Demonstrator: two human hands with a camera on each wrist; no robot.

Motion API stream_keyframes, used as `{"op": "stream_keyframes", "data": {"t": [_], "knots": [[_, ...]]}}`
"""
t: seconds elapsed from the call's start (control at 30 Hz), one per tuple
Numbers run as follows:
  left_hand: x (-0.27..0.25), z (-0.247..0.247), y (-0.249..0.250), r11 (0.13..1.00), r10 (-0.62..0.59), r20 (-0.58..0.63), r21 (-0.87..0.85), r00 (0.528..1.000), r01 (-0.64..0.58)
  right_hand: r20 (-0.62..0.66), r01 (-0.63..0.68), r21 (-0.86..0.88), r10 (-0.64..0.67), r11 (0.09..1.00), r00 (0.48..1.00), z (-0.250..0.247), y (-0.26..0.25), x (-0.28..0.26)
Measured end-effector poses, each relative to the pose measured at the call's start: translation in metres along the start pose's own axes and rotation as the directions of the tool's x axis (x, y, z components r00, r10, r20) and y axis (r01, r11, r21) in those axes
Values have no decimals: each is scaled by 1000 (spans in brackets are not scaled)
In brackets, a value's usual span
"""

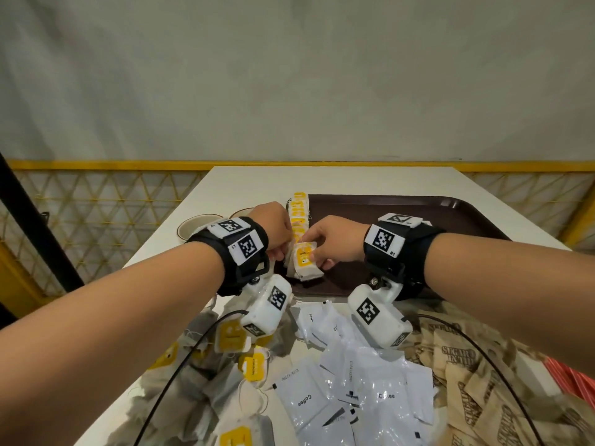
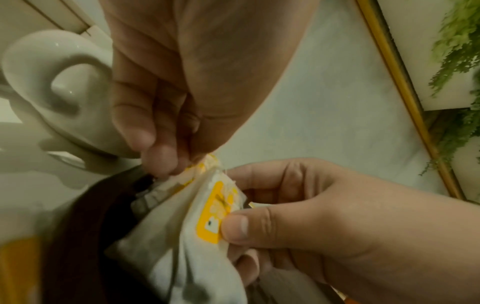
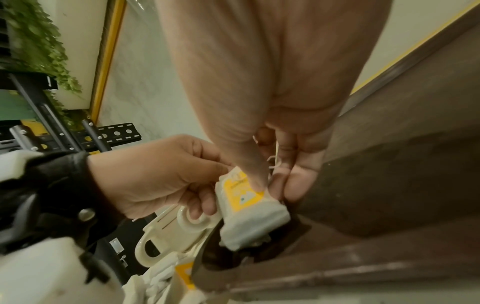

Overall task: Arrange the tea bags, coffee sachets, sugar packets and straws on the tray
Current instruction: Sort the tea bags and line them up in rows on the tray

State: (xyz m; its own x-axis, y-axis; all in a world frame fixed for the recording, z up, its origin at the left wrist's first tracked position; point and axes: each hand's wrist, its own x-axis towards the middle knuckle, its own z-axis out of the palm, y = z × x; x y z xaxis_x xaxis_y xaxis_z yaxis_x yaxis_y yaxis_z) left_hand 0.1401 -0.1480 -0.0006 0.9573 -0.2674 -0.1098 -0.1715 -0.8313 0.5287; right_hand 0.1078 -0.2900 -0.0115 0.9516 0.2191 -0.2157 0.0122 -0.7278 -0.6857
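Note:
A small bundle of tea bags (image 1: pixel 304 262) with yellow tags stands on end at the near left corner of the brown tray (image 1: pixel 434 214). My right hand (image 1: pixel 317 254) pinches the bundle (image 3: pixel 249 216), thumb on the front yellow tag (image 2: pixel 210 218). My left hand (image 1: pixel 280 251) pinches the tops of the bags from the left side (image 2: pixel 179 162). Behind them a row of tea bags (image 1: pixel 297 214) runs along the tray's left edge. Loose tea bags (image 1: pixel 231 339), white coffee sachets (image 1: pixel 354 381), brown sugar packets (image 1: pixel 467 365) and red straws (image 1: pixel 570 378) lie on the table in front.
Two pale cups on saucers (image 1: pixel 196 228) stand just left of the tray, close to my left hand (image 2: pixel 52 82). The white table (image 1: pixel 322 178) ends at a yellow railing (image 1: pixel 96 165). The tray's middle and right show bare brown surface. Cables trail from both wrist cameras.

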Motion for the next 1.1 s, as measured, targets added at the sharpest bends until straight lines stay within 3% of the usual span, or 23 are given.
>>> {"op": "stream_keyframes", "data": {"t": [0.2, 0.37, 0.63, 0.87, 1.1], "knots": [[-1, -6, -3, 1000, 3, 17, -13, 1000, -2, -7, -27, 159, 29, 987, 1000, -5, 2, -10], [-11, -16, -13, 999, 42, 61, -31, 997, -40, 43, -75, 170, 69, 983, 997, -5, 7, -20], [-15, -12, -18, 988, 85, 83, -138, 993, -73, -135, 36, 233, -5, 972, 991, -1, -2, -13], [-20, -15, -19, 993, 117, 188, -22, 975, -115, -47, 4, 221, 6, 975, 999, 0, -8, -4], [-19, -14, -20, 975, 210, 69, 60, 975, -214, -94, 11, 227, 11, 974, 996, 0, -4, 3]]}}
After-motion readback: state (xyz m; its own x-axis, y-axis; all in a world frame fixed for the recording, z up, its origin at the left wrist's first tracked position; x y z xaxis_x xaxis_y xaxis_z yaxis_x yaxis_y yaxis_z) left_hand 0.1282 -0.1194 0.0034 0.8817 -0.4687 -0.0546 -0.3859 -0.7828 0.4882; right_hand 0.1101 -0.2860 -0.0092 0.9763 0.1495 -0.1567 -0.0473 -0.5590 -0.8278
